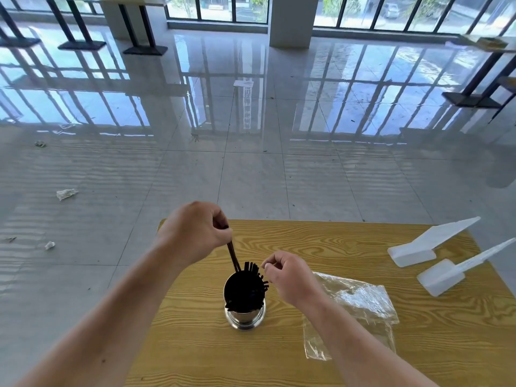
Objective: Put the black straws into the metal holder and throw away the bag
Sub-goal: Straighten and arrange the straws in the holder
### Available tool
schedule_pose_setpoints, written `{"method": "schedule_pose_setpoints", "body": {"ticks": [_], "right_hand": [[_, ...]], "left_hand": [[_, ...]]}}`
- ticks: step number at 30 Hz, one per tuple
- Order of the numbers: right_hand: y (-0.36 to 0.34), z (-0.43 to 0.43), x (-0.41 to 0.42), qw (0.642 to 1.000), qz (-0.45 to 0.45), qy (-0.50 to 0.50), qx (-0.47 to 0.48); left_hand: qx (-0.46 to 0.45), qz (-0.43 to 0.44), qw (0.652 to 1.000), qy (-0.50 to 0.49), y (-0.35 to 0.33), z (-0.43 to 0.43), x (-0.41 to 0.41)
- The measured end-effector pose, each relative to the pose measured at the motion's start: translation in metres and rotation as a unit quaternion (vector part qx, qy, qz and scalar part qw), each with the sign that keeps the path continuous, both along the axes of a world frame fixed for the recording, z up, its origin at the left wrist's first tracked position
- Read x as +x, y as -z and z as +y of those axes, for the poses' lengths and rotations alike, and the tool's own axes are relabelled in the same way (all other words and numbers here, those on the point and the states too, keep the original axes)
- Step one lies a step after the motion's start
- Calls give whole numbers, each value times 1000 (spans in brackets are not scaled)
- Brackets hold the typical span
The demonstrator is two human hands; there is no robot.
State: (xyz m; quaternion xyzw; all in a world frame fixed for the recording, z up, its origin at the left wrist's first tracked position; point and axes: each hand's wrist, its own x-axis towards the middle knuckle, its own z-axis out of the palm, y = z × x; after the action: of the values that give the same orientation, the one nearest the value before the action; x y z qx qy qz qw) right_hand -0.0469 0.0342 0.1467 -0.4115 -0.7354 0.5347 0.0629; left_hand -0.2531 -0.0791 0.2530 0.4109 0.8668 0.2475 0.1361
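A round metal holder (245, 319) stands upright on the wooden table (349, 247), near its left half. Several black straws (251, 286) fill it and fan out over the right rim. My left hand (195, 233) hovers above and left of the holder, pinched on a few black straws (234, 258) whose lower ends reach the holder's rim. My right hand (287, 275) is just right of the holder, fingers loosely curled near the straw tips, holding nothing I can see. The empty clear plastic bag (354, 305) lies flat on the table under and right of my right forearm.
Two white plastic scoops (430, 244) (446, 275) lie at the table's right side. The table's far edge and left corner are close to my left hand. Crumpled scraps (66, 193) lie on the shiny tiled floor at left; table legs stand far back.
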Motion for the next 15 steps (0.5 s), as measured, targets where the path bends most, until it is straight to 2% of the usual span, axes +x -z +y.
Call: {"method": "schedule_pose_setpoints", "body": {"ticks": [5,7,11,15], "right_hand": [[-5,-1,2,1000,-5,13,-17],[-9,0,1,999,2,18,-37],[-21,3,-5,981,80,15,-176],[-39,9,-10,902,220,81,-363]], "left_hand": [[108,-43,992,-55,-14,-7,-13],[175,-143,970,-87,-10,-8,-16],[246,-420,864,-128,10,-9,-11],[211,-559,786,-159,40,-14,-2]]}}
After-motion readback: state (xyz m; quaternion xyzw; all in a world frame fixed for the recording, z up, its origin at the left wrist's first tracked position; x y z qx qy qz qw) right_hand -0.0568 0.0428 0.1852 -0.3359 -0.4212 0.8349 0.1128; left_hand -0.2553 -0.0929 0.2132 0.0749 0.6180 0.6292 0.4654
